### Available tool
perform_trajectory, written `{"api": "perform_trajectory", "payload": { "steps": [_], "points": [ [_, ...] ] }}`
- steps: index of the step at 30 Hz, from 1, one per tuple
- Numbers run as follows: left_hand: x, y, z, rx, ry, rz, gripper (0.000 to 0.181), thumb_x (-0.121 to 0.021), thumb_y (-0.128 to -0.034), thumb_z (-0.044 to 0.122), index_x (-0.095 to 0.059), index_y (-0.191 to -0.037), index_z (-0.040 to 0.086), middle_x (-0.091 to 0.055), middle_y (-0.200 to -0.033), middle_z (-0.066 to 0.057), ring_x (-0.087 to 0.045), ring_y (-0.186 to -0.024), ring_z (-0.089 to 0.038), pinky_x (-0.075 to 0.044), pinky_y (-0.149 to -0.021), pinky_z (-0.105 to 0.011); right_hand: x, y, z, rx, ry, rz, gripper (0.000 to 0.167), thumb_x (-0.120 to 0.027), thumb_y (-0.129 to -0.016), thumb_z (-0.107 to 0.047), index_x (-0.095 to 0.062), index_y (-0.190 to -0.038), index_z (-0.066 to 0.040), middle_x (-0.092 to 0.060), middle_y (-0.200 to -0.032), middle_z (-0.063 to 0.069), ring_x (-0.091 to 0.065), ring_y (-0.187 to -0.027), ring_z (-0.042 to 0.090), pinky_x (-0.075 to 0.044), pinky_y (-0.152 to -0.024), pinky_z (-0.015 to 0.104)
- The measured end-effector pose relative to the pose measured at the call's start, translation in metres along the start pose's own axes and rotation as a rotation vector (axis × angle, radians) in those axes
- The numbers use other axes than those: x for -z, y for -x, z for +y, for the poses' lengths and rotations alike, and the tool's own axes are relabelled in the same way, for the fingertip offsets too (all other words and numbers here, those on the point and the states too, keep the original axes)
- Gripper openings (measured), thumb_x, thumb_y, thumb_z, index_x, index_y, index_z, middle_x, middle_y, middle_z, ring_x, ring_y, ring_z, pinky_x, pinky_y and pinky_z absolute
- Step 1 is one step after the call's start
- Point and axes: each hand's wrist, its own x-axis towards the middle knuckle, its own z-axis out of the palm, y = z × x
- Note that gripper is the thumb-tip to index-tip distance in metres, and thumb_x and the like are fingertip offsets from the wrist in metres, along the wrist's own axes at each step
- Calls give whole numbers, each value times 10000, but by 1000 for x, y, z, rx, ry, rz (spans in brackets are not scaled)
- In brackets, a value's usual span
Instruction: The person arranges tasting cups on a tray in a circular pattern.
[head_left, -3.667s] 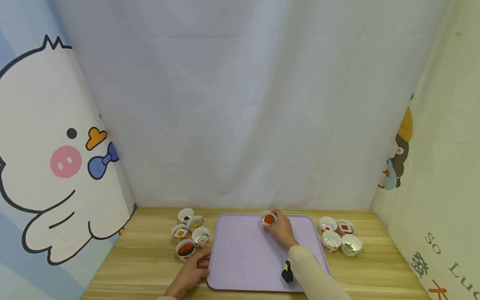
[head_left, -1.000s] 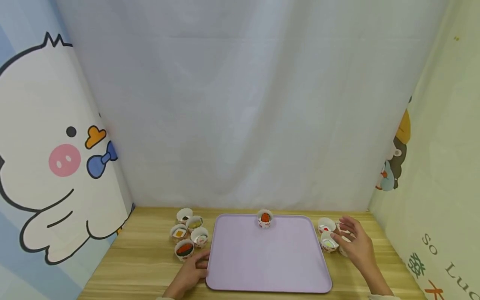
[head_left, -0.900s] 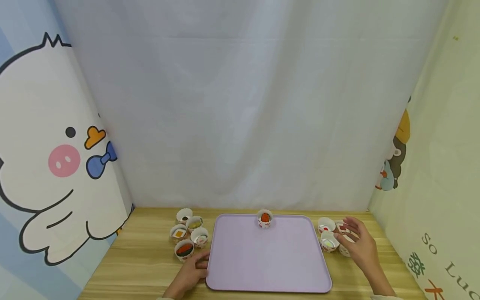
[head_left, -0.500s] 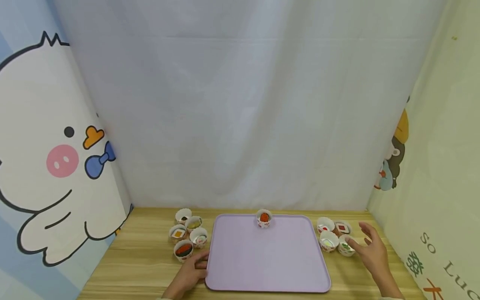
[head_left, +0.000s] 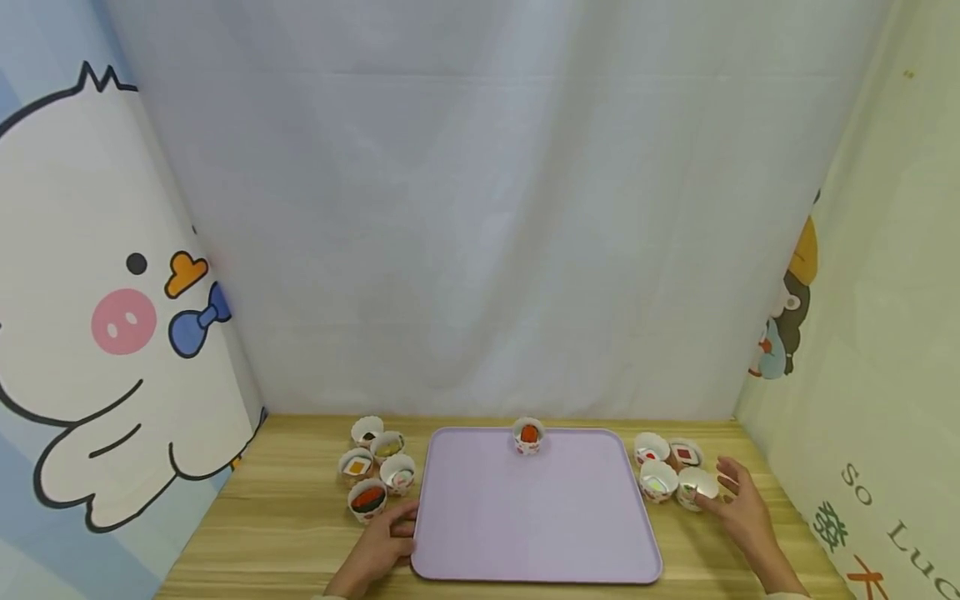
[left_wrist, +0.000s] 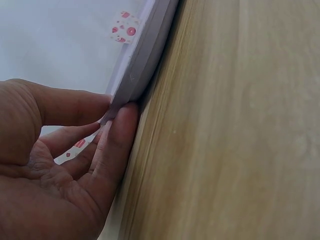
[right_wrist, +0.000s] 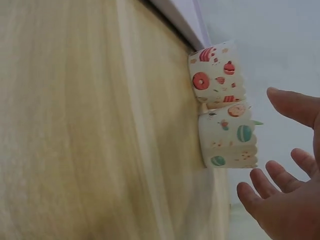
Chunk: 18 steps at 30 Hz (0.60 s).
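Observation:
My left hand (head_left: 381, 540) is at the left edge of the lilac tray (head_left: 536, 521); in the left wrist view its thumb and fingers pinch the tray's rim (left_wrist: 145, 55). My right hand (head_left: 744, 515) hovers with fingers spread at the near-right paper baking cup (head_left: 700, 481), which has something green in it. In the right wrist view, that cup (right_wrist: 227, 137) stands between thumb and fingers, apparently without contact. One baking cup (head_left: 528, 447) with a red-orange piece in it stands alone at the tray's far edge.
Three more filled cups, a front one (head_left: 657, 482), a back one (head_left: 651, 448) and one with a red square (head_left: 686, 454), cluster right of the tray. Several cups (head_left: 367, 500) stand left of it on the wooden table (head_left: 262, 517). A pale curtain (head_left: 480, 250) hangs behind.
My right hand has let go of the red-orange cup at the tray's far edge and moved right, to the near-right cup. The left hand has stayed at the tray's edge.

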Motion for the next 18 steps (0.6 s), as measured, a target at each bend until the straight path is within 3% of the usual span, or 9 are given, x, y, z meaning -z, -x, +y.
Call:
{"api": "perform_trajectory", "payload": {
  "steps": [3,5,7,10,14,16,18],
  "points": [
    [0,0,0,-4,4,-1,701,-564,-751,-114,-363,-1422,-135,-509,-1272,-336,-631,-993,-227,-582,-703,-387,-2,-2,7,-10,-46,-26,867,-719,-853,-60,-157,-1495,95,-291,-1487,352,-354,-1342,462,-435,-960,174],
    [0,0,1,-5,7,-4,706,-560,-747,-114,-358,-1423,-139,-504,-1275,-338,-631,-993,-229,-582,-704,-384,-4,-4,10,-20,-69,-43,867,-720,-852,-61,-158,-1493,96,-293,-1488,348,-467,-1263,294,-392,-862,48],
    [0,0,1,-7,5,-7,705,-560,-748,-112,-356,-1423,-139,-502,-1276,-340,-631,-993,-226,-582,-703,-381,-6,-5,14,-34,-91,-60,863,-717,-855,-60,-156,-1491,97,-284,-1493,342,-498,-1130,47,-356,-801,0],
    [-1,1,2,-5,4,-6,703,-562,-750,-113,-359,-1423,-136,-507,-1271,-337,-633,-989,-224,-582,-700,-381,-8,-6,17,-74,-113,-69,882,-727,-850,-83,-155,-1502,76,-272,-1515,318,-351,-936,-207,-370,-796,13],
    [0,1,2,-2,0,-3,700,-565,-750,-113,-368,-1421,-131,-515,-1262,-325,-631,-977,-210,-582,-694,-380,-10,-7,20,-120,-140,-65,895,-730,-844,-90,-150,-1511,51,-269,-1530,287,-325,-890,-240,-369,-796,16],
    [0,1,2,4,-3,-1,700,-567,-748,-113,-371,-1420,-129,-518,-1261,-319,-628,-971,-206,-580,-693,-380,-10,-8,20,-132,-132,-65,894,-732,-845,-100,-156,-1512,44,-270,-1536,280,-351,-953,-183,-361,-796,13],
    [1,1,2,6,-2,-2,701,-566,-748,-114,-371,-1421,-128,-519,-1263,-318,-626,-972,-205,-580,-696,-378,-10,-9,20,-141,-127,-70,892,-730,-845,-101,-156,-1512,43,-268,-1538,284,-465,-1092,-22,-344,-793,6]
  ]
}}
